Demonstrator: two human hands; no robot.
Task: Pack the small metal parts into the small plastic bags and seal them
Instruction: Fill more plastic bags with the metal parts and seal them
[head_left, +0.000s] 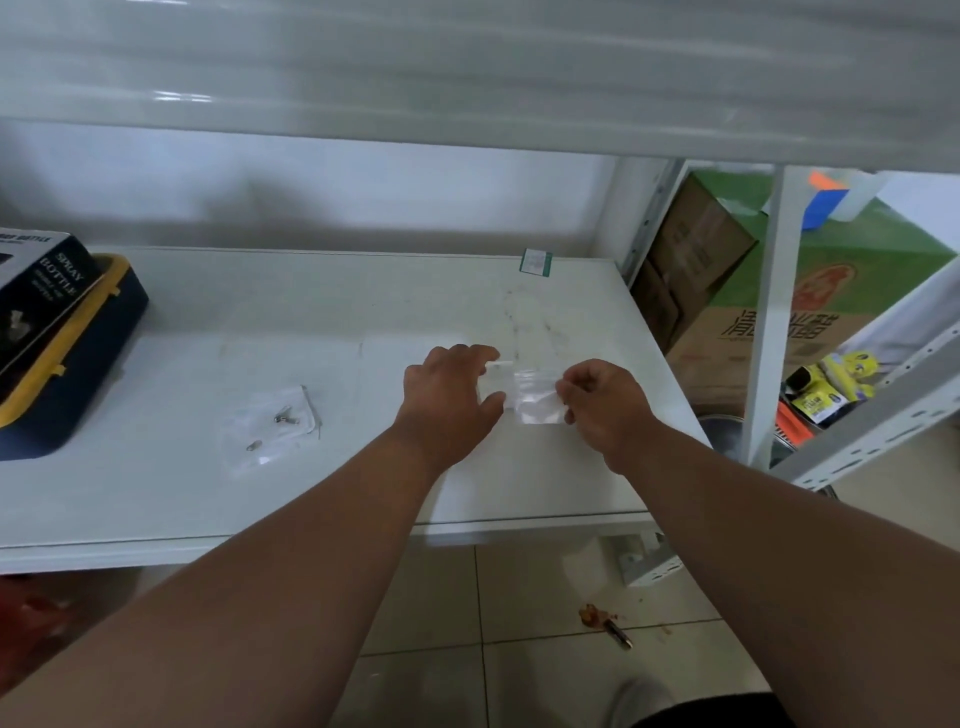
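Clear plastic bag (537, 402), small, held just above the white surface (363, 312) near its right front part. Right hand (605, 402) pinches the bag's right edge between thumb and fingers. Left hand (449, 400) reaches in at the bag's left side, fingers spread and curved over its edge; a firm grasp cannot be confirmed. Small metal parts (283, 417), several, lie loose on a second clear bag (270, 423), well apart to the left. Dark case with yellow trim (78, 364) at far left, a spray bottle box (39, 291) resting on it.
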